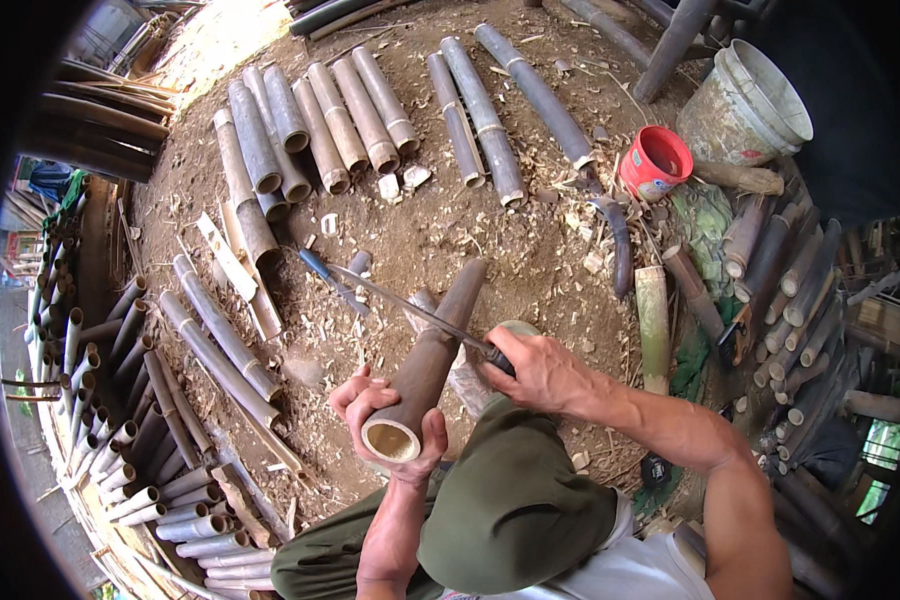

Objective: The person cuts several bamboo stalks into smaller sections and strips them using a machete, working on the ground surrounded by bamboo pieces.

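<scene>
From where I stand, two bare hands are busy above the earth floor (530, 255). The left hand (410, 466) is curled around one dark bamboo tube (420, 372), near its open, pale-cut end; the tube slants away over the middle of the floor. The right hand (542, 370) grips the dark handle of one long knife (410, 308), its blade crossing over the tube; whether the edge touches, I can't tell.

Farther off I count three grey tubes (483, 120) to the right and four brownish tubes (365, 112) side by side; two slender tubes (226, 325) lie at left. The stacked tubes (210, 545) at lower left are too many to count. There's one red bucket (654, 163) and one whitish bucket (735, 110). The red one carries small label-like marks, too tiny to read.
</scene>
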The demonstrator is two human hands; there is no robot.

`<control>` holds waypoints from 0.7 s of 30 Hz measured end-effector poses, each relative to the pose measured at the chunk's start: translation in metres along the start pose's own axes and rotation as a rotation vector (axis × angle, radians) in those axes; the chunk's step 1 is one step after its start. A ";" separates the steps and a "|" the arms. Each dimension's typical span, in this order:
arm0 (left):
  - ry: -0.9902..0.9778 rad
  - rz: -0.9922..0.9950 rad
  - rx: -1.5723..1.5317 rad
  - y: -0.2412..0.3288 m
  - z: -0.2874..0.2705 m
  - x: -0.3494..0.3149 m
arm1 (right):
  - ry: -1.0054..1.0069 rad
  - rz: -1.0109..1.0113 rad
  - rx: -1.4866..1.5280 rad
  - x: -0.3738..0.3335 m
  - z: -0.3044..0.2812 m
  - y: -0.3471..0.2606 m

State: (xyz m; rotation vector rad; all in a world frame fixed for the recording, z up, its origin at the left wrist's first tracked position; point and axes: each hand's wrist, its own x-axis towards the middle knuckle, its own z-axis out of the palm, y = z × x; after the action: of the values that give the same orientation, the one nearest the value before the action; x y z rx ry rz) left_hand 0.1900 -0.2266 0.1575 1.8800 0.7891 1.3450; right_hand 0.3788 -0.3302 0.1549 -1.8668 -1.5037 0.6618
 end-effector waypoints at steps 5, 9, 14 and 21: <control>0.001 0.010 0.015 -0.003 -0.002 -0.002 | 0.225 -0.261 0.214 -0.001 -0.006 -0.039; -0.025 0.028 0.032 0.001 0.006 0.002 | 0.106 -0.108 -0.186 0.004 0.007 0.006; 0.042 0.004 0.007 -0.005 0.002 -0.004 | 0.239 -0.286 0.047 -0.001 0.004 -0.034; -0.016 0.036 0.056 -0.001 0.005 0.003 | 0.155 -0.125 -0.162 0.004 0.012 0.005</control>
State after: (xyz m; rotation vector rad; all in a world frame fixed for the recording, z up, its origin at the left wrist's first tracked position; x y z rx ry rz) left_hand 0.1955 -0.2246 0.1577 1.9551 0.7956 1.3408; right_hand 0.3743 -0.3254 0.1434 -1.8778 -1.5957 0.3378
